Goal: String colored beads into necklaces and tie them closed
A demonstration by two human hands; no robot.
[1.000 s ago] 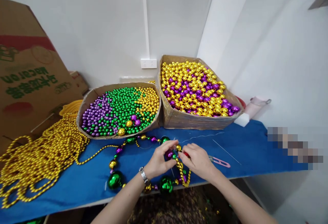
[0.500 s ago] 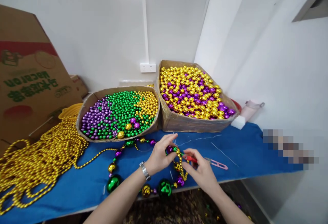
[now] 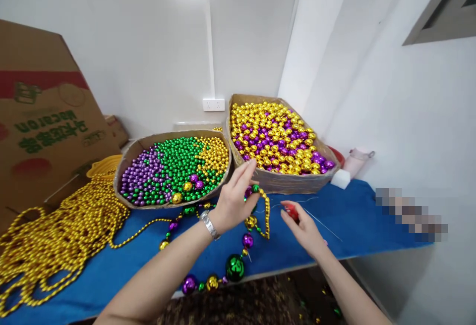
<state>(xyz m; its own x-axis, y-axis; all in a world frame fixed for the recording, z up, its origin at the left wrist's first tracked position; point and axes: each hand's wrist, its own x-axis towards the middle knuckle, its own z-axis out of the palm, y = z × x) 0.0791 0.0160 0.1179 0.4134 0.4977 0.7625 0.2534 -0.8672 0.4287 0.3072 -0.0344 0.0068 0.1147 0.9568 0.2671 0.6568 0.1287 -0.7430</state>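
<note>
My left hand (image 3: 235, 200), with a metal watch on its wrist, is raised over the table with its fingers pressed together. It grips a bead necklace (image 3: 235, 267) of large and small green, gold and purple beads, and a loop of small gold beads (image 3: 267, 211) dangles from it. Thin clear thread ends stick up near the fingertips. To the right, apart from the necklace, my right hand (image 3: 307, 231) is closed around a small red object (image 3: 292, 211), mostly covered by the fingers, its kind unclear. Part of the necklace is behind my left forearm.
Behind my hands stand a box of small beads (image 3: 121, 171) and a box of larger beads (image 3: 275, 180). Gold bead strands (image 3: 70, 231) heap at the left by a Macaron carton (image 3: 40, 117). A pink cup (image 3: 357, 162) and white block (image 3: 340, 179) stand right on the blue cloth (image 3: 349, 211).
My left hand has risen with the necklace, drawing its near part right and up. My right hand has moved away to the right with the red object and now covers most of the pink-handled tool.
</note>
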